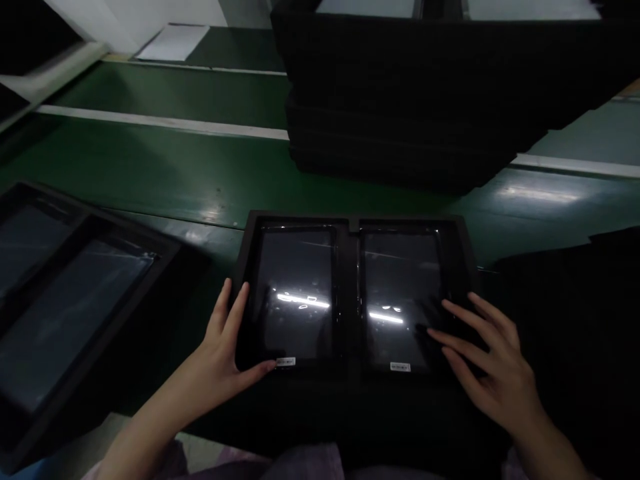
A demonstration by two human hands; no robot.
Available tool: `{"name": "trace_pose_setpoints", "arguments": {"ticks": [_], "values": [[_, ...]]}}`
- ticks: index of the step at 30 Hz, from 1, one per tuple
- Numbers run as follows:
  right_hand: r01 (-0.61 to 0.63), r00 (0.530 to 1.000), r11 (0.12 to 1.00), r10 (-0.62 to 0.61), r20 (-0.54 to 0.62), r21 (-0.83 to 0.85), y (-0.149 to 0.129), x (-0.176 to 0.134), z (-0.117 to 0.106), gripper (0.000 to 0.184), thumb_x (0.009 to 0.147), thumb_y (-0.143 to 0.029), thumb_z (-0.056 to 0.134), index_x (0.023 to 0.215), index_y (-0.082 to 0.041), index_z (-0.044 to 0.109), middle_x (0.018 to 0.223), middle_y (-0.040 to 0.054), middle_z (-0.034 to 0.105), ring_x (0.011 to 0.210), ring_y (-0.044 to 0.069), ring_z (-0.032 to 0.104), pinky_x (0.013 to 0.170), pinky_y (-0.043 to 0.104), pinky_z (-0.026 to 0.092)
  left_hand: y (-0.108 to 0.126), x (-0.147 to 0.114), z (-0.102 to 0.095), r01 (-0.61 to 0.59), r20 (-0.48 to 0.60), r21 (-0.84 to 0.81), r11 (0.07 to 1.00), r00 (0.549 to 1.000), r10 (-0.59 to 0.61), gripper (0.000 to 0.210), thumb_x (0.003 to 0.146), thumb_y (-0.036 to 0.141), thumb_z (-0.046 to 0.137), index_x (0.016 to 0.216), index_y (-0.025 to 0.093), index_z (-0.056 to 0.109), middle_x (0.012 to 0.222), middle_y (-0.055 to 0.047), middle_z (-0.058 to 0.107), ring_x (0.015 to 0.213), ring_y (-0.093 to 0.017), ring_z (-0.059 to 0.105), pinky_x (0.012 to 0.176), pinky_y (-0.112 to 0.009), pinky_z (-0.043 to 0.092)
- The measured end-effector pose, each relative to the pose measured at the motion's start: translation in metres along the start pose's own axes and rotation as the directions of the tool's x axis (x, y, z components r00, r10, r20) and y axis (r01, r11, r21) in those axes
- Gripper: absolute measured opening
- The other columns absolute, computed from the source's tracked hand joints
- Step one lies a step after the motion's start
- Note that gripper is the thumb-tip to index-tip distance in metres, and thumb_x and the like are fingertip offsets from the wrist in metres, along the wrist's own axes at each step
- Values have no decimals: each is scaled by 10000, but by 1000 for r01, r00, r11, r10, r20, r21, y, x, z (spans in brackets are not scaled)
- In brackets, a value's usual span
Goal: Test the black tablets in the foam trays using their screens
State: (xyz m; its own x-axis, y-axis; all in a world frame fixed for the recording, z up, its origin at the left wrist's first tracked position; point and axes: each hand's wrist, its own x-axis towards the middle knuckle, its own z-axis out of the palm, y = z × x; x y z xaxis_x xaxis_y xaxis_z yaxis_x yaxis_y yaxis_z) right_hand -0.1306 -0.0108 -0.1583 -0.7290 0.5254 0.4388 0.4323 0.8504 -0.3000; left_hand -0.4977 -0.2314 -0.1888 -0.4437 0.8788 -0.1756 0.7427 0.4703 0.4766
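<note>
A black foam tray [353, 300] lies in front of me with two pockets side by side. In its left pocket sits a dark glossy screen panel [300, 267] under clear film, with a small white label at its lower edge. A matching screen panel [400, 273] fills the right pocket. My left hand [227, 340] is at the tray's left edge, fingers spread, thumb tip by the left panel's label. Over the right side of the tray is my right hand [493, 357], fingers apart, its fingertips at the right panel's edge. Neither hand grips a panel.
A tall stack of black trays [400, 100] stands behind on the green work surface [210, 167]. To the left, another tray [145, 233] holds more panels. White paper [173, 42] lies at the back. Dark stacked material [590, 320] rises at the right.
</note>
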Motion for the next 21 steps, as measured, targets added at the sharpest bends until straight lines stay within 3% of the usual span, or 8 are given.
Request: {"name": "trace_pose_setpoints", "arguments": {"ticks": [3,7,9,14,18,21], "values": [[66,997,997,-67,48,29,-7,0,-4,220,1002,-198,597,1106,-282,771,1349,71,711,1453,286,519,1009,459,597,1,-10,4,-3,-2,28,1000,1000,3,1220,762,632,750,1693,427,-12,1807,-138,-20,1473,-521,465,849,-562,662],[91,992,994,-95,79,55,-8,2,-8,214,992,-200,600,1029,-252,804,1329,101,728,1446,288,518,1012,452,599,5,-8,11,-63,-58,93,994,996,69,1242,739,619,778,1705,366,40,1799,-167,4,1565,-548,283,1040,-682,551],[106,989,990,-115,93,90,-10,3,-9,229,989,-200,592,1000,-256,813,1326,100,730,1469,282,495,1007,445,603,10,-4,14,-53,-96,89,995,993,61,1209,751,633,764,1705,348,79,1792,-180,42,1571,-542,274,1086,-708,505],[125,977,982,-147,155,145,-16,2,-11,254,984,-206,589,1001,-294,826,1378,65,717,1521,293,439,993,467,612,26,13,16,159,-203,-77,984,964,-171,1008,855,696,624,1682,268,239,1728,-201,259,1530,-463,411,1120,-636,519],[66,978,993,-84,189,98,-16,-5,-6,272,993,-219,579,1022,-309,833,1454,55,676,1530,330,418,1036,532,585,29,23,11,137,-253,-177,975,950,-180,853,946,672,482,1648,213,326,1597,-205,471,1546,-412,405,1189,-609,476],[-63,985,998,66,157,-25,-14,-11,-1,302,1016,-253,563,1197,-319,795,1578,61,564,1550,358,378,1095,606,535,24,22,6,101,-225,-197,975,963,-145,840,936,646,523,1647,241,328,1595,-172,483,1567,-395,373,1238,-599,424]]}}
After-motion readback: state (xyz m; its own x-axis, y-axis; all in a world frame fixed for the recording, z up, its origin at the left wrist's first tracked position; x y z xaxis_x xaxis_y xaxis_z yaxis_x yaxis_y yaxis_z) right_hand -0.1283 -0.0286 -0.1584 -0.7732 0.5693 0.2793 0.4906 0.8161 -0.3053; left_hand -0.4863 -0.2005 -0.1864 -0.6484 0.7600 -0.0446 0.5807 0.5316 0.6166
